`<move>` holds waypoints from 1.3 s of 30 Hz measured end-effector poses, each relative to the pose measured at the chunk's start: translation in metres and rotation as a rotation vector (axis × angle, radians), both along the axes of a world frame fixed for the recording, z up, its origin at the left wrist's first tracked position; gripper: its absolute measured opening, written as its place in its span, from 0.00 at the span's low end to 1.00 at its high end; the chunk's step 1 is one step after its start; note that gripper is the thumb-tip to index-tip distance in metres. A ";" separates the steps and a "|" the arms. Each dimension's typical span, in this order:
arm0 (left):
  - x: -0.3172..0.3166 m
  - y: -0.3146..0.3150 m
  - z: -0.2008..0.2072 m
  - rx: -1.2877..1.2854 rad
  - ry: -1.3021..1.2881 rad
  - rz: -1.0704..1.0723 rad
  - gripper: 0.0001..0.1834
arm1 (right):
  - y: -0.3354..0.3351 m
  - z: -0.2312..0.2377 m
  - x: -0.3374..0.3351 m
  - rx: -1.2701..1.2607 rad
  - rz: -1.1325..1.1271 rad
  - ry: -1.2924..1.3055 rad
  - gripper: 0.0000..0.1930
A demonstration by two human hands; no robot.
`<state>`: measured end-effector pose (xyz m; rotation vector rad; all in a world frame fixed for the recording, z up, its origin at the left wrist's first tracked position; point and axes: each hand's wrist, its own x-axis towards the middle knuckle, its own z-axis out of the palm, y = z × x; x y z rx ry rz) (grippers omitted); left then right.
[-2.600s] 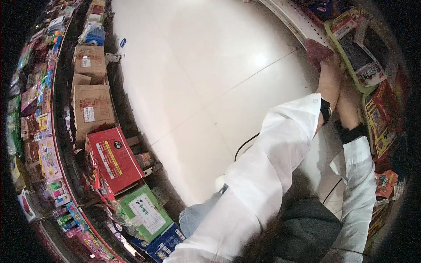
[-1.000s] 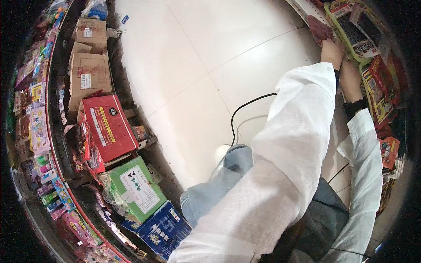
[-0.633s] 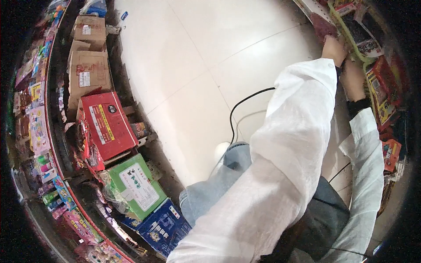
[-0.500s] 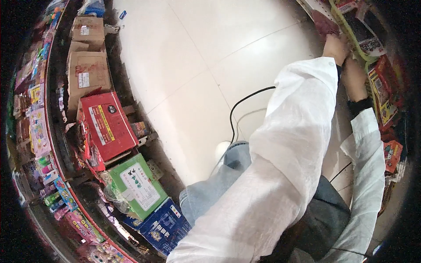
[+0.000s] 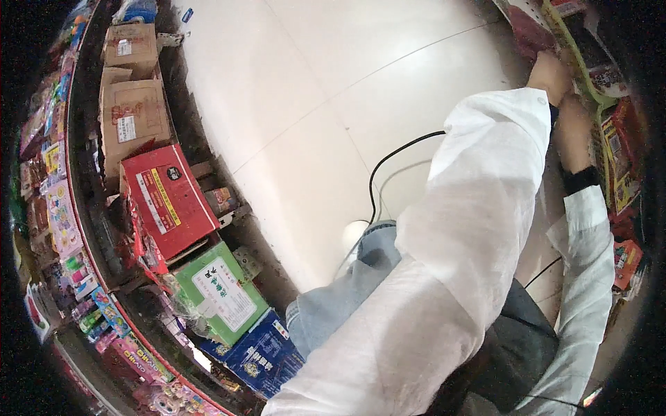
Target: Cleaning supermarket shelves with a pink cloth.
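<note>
Both my arms, in white sleeves, reach to the shelf at the upper right. My left hand [image 5: 551, 76] is closed at the lower end of a crumpled maroon cloth [image 5: 530, 32], beside the yellow-green shelf edging [image 5: 586, 76]. Its fingertips are hard to make out. Just below and behind it is my right hand [image 5: 574, 128], with a dark cuff at the wrist. The fingers of that hand are hidden by the left one, so what they hold does not show. Red and yellow packages [image 5: 621, 156] sit on the shelf to their right.
Cartons line the left side: brown boxes [image 5: 135, 114], a red box [image 5: 170, 201], a green box [image 5: 218, 295] and a blue box [image 5: 260, 357]. Beyond them runs a shelf of small colourful packets [image 5: 62, 218]. A black cable [image 5: 378, 170] curves over the pale tiled floor [image 5: 298, 125].
The right-hand shelf and both hands appear slightly further right, while the left cartons shift slightly left as the view changes. The left hand stays by the maroon cloth.
</note>
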<state>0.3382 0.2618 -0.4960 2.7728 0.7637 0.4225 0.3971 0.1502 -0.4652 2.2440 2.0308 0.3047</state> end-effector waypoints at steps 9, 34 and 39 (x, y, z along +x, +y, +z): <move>-0.011 -0.003 0.010 -0.192 -0.381 0.117 0.11 | 0.011 0.019 -0.028 -0.156 -0.122 -0.229 0.09; -0.018 -0.014 0.044 -0.428 -0.407 0.408 0.16 | -0.001 0.052 -0.036 0.055 -0.026 0.061 0.04; -0.018 0.010 0.040 -0.439 -0.089 0.349 0.16 | 0.008 0.045 -0.043 -0.047 -0.007 0.124 0.11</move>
